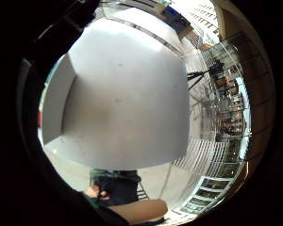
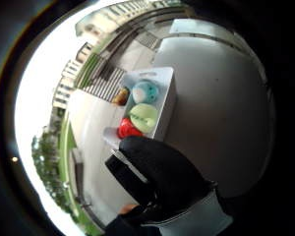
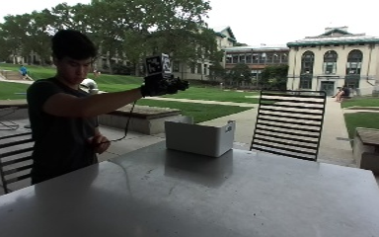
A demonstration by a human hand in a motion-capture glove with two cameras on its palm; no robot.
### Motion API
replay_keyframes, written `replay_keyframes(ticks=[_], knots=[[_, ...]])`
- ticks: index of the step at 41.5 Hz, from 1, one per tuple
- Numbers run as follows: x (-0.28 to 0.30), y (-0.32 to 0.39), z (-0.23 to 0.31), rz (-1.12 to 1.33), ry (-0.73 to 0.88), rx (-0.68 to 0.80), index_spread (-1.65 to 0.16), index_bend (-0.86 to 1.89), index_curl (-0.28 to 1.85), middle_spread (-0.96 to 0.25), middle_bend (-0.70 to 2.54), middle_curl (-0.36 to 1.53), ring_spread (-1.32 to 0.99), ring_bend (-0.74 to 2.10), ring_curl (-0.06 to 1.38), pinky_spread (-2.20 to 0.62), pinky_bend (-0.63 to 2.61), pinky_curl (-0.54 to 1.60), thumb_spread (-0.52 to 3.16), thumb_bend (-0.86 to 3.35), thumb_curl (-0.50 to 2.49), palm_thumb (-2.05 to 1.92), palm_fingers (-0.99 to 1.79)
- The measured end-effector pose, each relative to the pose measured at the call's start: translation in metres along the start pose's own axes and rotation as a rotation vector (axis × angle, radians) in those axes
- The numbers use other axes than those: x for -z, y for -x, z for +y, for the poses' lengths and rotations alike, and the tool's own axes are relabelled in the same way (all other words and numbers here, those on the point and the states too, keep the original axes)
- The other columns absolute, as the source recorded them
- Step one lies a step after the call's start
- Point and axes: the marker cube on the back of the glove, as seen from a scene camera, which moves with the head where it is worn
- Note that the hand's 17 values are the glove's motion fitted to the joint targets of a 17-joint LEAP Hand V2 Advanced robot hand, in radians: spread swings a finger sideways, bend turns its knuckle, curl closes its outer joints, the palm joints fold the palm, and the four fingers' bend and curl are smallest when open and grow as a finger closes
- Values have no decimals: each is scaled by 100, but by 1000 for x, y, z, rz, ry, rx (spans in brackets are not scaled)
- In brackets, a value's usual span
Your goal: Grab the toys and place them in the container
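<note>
Outside view: the grey desk fills the near ground, and a white container stands at its far left edge. Above the container hangs the gloved grip, fingers curled with nothing in them. Inside the container lie a green toy, a blue toy and a red toy.
</note>
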Motion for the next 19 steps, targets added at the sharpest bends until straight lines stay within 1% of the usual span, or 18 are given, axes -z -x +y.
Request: replay_keyframes(ticks=[9, 19], knots=[[10, -71, 17, 34, -38, -127, -29, 11, 18, -3, 19, 51, -9, 48, 30, -9, 102, 36, 105, -10, 26, -14, -10], [8, -98, 27, 44, -67, -187, -29, 14, 20, -3, 20, 49, -9, 46, 30, -8, 99, 34, 107, -9, 21, -13, -6]])
